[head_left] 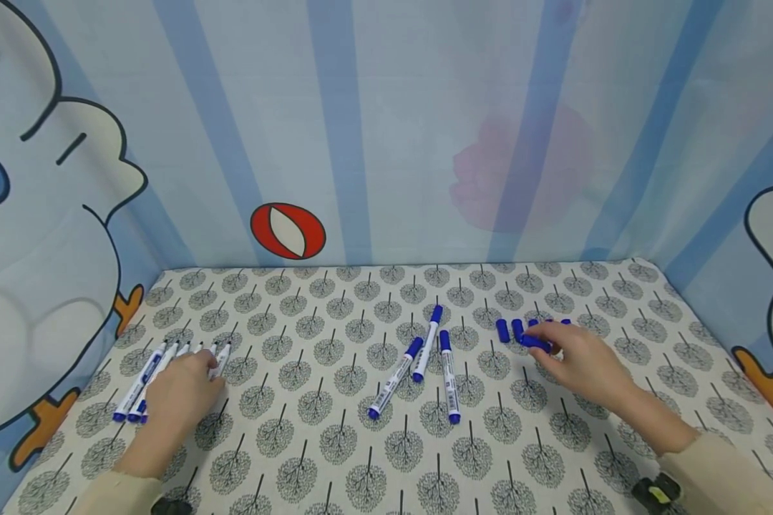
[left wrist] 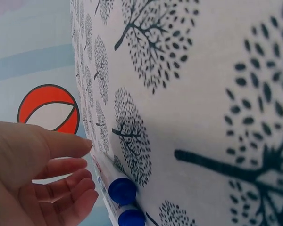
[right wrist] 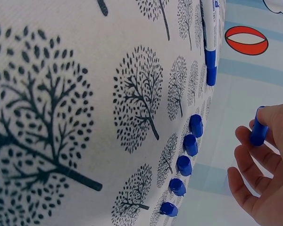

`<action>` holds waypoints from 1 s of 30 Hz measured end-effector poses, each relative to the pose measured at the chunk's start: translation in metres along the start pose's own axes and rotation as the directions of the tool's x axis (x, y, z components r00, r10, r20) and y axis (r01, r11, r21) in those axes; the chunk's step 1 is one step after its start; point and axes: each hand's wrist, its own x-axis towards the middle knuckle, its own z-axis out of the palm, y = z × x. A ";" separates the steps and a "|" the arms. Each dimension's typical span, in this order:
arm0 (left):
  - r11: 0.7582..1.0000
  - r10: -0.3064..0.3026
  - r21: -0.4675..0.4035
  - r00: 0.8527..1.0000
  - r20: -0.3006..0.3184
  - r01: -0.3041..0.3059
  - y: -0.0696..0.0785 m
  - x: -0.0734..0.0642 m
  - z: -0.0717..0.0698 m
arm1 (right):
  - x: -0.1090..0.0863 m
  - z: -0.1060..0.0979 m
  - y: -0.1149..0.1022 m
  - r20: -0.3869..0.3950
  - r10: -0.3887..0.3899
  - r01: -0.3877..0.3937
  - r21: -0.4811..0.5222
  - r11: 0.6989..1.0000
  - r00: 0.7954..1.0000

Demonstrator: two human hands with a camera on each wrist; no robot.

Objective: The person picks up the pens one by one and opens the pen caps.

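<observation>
At the left, my left hand (head_left: 183,390) is over a row of uncapped white whiteboard markers (head_left: 143,379) with blue end plugs. In the left wrist view its thumb and fingers (left wrist: 68,143) are apart and loosely bent beside the nearest marker (left wrist: 114,181); whether they touch it is hard to tell. My right hand (head_left: 582,361) pinches a blue marker cap (right wrist: 259,129) between thumb and fingers, above the table. Several blue caps (head_left: 502,330) lie in a row just behind that hand, partly hidden by it in the head view.
Three capped markers (head_left: 396,378) lie near the middle of the table, between the hands. A tree-patterned cloth (head_left: 322,476) covers the tabletop. Behind it hangs a blue striped curtain (head_left: 399,143) with cartoon prints.
</observation>
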 end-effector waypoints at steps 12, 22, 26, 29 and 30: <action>0.989 0.144 -0.006 0.985 -0.098 -0.145 0.018 0.001 0.004 | 0.001 -0.003 0.001 0.024 0.071 -0.070 -0.040 0.997 0.997; 0.965 0.251 -0.032 0.954 -0.166 -0.260 0.033 0.000 0.018 | 0.002 -0.005 0.008 0.004 0.084 -0.083 -0.047 0.995 0.996; 0.956 0.281 -0.036 0.944 -0.170 -0.291 0.041 0.000 0.021 | 0.002 -0.006 0.012 0.001 0.099 -0.099 -0.043 0.994 0.995; 0.949 0.302 -0.041 0.940 -0.162 -0.312 0.048 0.000 0.023 | 0.002 -0.008 0.015 -0.002 0.108 -0.108 -0.048 0.993 0.994; 0.947 0.308 -0.039 0.938 -0.160 -0.318 0.050 0.000 0.024 | 0.002 -0.008 0.016 0.002 0.114 -0.114 -0.045 0.992 0.994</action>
